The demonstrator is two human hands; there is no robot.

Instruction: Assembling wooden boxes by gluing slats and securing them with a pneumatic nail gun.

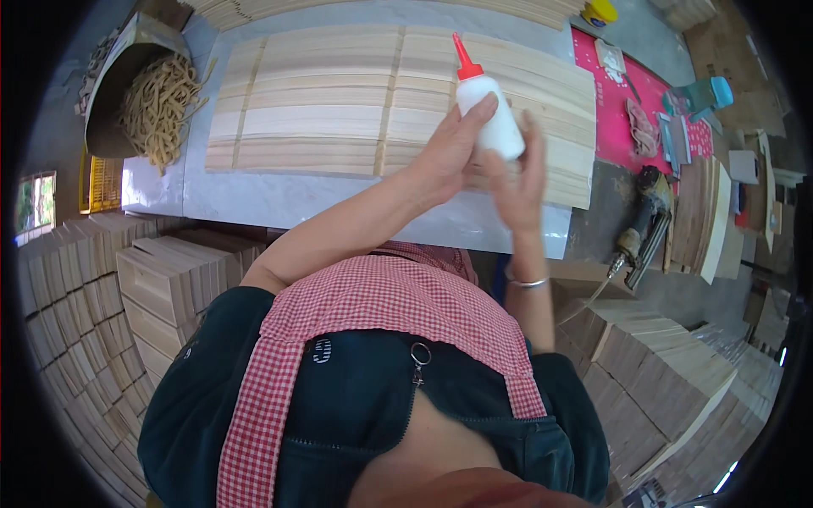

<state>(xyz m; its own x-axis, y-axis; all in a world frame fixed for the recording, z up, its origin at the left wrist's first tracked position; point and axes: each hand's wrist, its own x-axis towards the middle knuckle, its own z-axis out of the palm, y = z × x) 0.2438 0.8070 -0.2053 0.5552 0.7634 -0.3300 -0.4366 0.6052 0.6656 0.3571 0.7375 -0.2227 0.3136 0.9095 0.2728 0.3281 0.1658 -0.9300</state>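
My left hand (451,151) is closed around a white squeeze bottle (495,114) with a red pointed nozzle, its thumb lying along the side. The bottle is tilted, nozzle up and toward the far left. Beside its lower end, my right hand (518,188) is blurred by motion, thumb and fingers apart; whether it touches the bottle I cannot make out. Below both hands lies a wide bundle of pale wooden strips (313,110) on the table (398,203), with narrow tan bands running across it.
At the far left, a tipped container (114,93) spills tan bands (161,106). A pneumatic nail gun (639,220) rests at the right, near a pink sheet (605,127) and a teal bottle (699,97). Stacked wooden pieces (85,313) stand at the left, more wood (660,372) at the right.
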